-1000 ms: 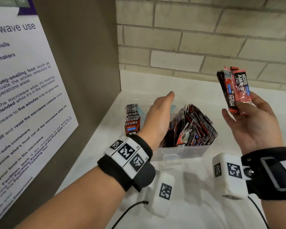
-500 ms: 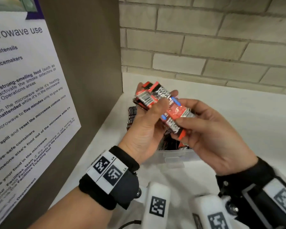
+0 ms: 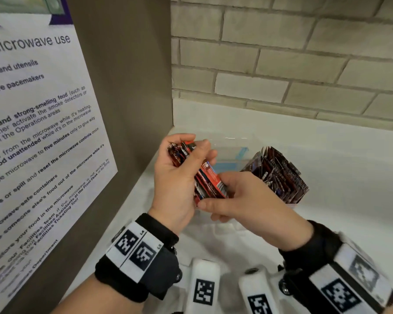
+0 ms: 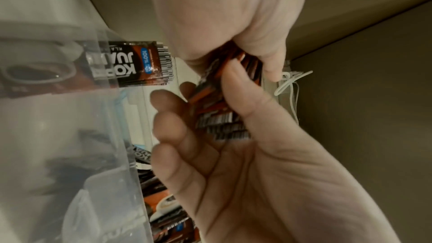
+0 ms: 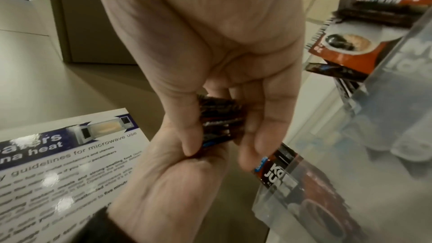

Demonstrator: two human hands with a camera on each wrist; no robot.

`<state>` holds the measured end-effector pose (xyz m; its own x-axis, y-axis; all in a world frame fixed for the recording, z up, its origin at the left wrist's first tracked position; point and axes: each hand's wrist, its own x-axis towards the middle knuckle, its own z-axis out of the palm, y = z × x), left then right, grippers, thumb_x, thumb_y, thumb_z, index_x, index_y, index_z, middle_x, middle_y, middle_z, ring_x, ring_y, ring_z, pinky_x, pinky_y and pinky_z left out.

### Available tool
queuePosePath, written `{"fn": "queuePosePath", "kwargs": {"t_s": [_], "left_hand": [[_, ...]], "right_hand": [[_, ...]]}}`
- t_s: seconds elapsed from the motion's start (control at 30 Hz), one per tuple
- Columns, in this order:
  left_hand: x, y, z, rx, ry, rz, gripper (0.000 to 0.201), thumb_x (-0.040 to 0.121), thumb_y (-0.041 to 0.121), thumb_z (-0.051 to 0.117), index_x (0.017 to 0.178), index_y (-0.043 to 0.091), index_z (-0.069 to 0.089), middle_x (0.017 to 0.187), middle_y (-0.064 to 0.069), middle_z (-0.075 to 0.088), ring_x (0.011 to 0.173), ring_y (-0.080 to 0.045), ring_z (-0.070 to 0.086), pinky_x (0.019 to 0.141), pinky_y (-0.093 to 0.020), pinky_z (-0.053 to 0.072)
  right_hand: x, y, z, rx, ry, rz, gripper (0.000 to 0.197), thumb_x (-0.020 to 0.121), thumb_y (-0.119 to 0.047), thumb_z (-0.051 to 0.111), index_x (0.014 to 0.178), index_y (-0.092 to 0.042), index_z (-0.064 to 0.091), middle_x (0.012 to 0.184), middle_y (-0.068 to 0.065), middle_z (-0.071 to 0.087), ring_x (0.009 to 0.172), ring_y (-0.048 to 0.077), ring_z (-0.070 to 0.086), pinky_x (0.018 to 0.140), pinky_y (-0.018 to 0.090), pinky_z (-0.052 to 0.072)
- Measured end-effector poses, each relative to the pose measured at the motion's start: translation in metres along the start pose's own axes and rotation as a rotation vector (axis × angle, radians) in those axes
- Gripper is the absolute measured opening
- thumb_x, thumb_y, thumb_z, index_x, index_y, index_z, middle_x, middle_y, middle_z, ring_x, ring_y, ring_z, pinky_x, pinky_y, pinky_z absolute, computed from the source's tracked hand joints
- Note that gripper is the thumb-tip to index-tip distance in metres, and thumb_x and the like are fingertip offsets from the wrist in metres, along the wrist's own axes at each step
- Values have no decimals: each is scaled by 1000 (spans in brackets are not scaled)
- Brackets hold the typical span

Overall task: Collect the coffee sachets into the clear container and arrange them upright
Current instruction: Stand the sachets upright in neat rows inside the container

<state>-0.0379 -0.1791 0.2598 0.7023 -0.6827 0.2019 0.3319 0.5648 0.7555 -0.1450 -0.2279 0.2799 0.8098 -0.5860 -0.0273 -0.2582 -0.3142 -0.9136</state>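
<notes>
Both hands [image 3: 204, 189] around one sachet bundle [image 3: 208, 182].

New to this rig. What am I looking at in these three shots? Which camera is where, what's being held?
No robot here: a person works with bare hands and wears three cameras. The wide shot comes from the head camera, looking down at both hands. The other two come from cameras strapped to each wrist, looking along the palm toward the fingers, so they look tilted and very close.

The left hand and the right hand together grip one bundle of coffee sachets above a white counter. Behind them stands a clear container with more sachets packed at its right end. A microwave-use poster hangs on the panel to the left. The white blocks with black square markers are the wrist cameras' housings.
</notes>
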Motion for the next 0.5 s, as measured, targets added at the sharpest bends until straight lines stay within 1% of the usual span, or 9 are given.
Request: {"fn": "queuePosePath", "kwargs": {"t_s": [0.1, 0.17, 0.23, 0.27, 0.3, 0.37, 0.4, 0.43, 0.5], "left_hand": [[-4, 0, 1, 66, -21, 1, 33, 69, 15, 72, 99, 19, 59, 75, 3, 67, 78, -24, 69, 72, -36, 59], [-8, 0, 3, 114, -68, -3, 37, 67, 21, 72, 102, 19, 59, 79, 3, 68, 83, -26, 71, 72, -34, 59], [-12, 0, 2, 120, -113, -46, 53, 66, 24, 72, 115, 29, 54, 86, 4, 72, 89, -21, 72, 71, -31, 57], [-15, 0, 1, 111, -127, -86, 62, 66, 23, 72, 122, 35, 49, 90, 6, 73, 88, -18, 72, 68, -31, 57], [-18, -1, -1, 104, -132, -134, 66, 67, 22, 73, 125, 38, 45, 93, 6, 73, 83, -16, 72, 61, -34, 57], [-23, -4, -3, 112, -125, -241, 54, 73, 27, 78, 120, 28, 52, 93, -11, 71, 64, -23, 67, 44, -34, 49], [-25, -5, -5, 120, -103, -277, 46, 75, 31, 79, 114, 20, 58, 92, -18, 68, 59, -28, 63, 42, -33, 46], [-25, -7, -6, 116, -75, -296, 41, 76, 32, 78, 110, 16, 61, 92, -21, 68, 59, -32, 62, 43, -34, 46], [-23, -5, -8, 63, -14, -278, 40, 77, 31, 71, 110, 11, 62, 94, -16, 69, 72, -36, 64, 51, -41, 53]], "right_hand": [[1, 0, -2, 30, -80, 17, 22, 71, -15, 83, 87, -8, 69, 78, 10, 70, 67, 24, 64, 69, 37, 53], [1, -1, -2, 28, -123, 40, 19, 72, -9, 80, 86, -5, 69, 72, 11, 68, 61, 21, 62, 61, 32, 52], [2, 0, -4, 15, -140, 55, 14, 76, -5, 74, 86, 1, 67, 69, 15, 66, 57, 20, 61, 56, 29, 50], [2, 0, -5, 17, -130, 59, 11, 77, -4, 70, 86, 1, 67, 67, 15, 64, 56, 20, 61, 54, 29, 49], [2, 0, -6, 17, -121, 58, 7, 78, -3, 68, 85, -1, 66, 64, 12, 63, 54, 19, 60, 53, 28, 49], [4, 0, -6, -30, -133, 40, 9, 79, -3, 66, 85, -9, 64, 60, 6, 61, 52, 18, 60, 50, 27, 48], [4, -1, -5, -77, -159, 33, 12, 78, -5, 67, 86, -12, 62, 59, 2, 61, 52, 17, 60, 50, 28, 49], [5, -3, -5, -127, -197, 27, 16, 77, -9, 71, 87, -15, 61, 59, -2, 61, 52, 16, 61, 50, 28, 50], [4, -15, -11, -211, -296, 30, 24, 71, -23, 82, 85, -20, 62, 61, -6, 63, 54, 13, 60, 54, 28, 50]]}}
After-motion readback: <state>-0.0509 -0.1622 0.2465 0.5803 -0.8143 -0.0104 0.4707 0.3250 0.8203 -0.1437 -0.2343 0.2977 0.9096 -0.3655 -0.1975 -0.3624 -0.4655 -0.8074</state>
